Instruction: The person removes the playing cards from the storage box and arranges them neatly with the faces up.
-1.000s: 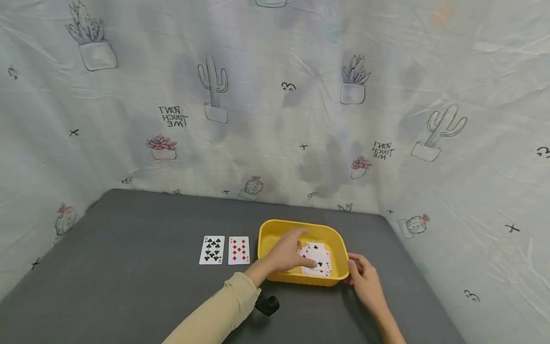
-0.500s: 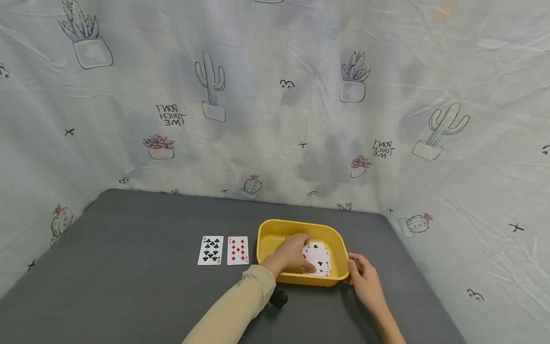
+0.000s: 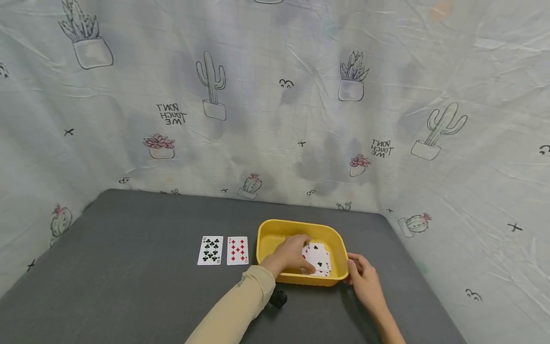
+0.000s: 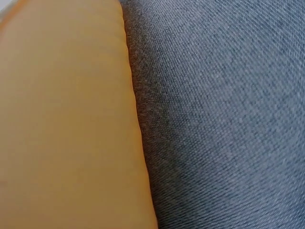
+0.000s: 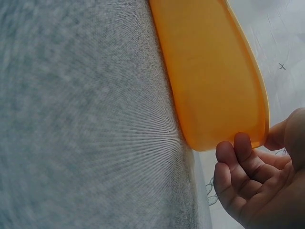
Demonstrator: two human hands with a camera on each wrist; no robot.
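Note:
A yellow plastic tub (image 3: 275, 230) holds a loose pile of playing cards (image 3: 317, 255), a two of clubs on top. My left hand (image 3: 290, 253) reaches down inside it, thumb and fingers spread over the pile's left side; its fingertips are partly hidden, so a grip cannot be made out. My right hand (image 3: 364, 279) pinches the tub's right end at the rim. In the right wrist view, fingertips (image 5: 242, 143) press the tub's outer wall (image 5: 214, 76) while the thumb goes over the rim. Only the tub's outer side (image 4: 66, 119) shows in the left wrist view.
A clubs card (image 3: 210, 250) and a diamonds card (image 3: 237, 251) lie face up side by side, left of the tub. A black device (image 3: 279, 299) sits below the left wrist. The grey table (image 3: 129, 267) meets a cactus-print curtain (image 3: 258, 105) behind and on both sides.
My left hand has moved slightly right and down onto the cards, its thumb and fingers drawing closer together. Over the last half second it barely moves. The right hand keeps its place.

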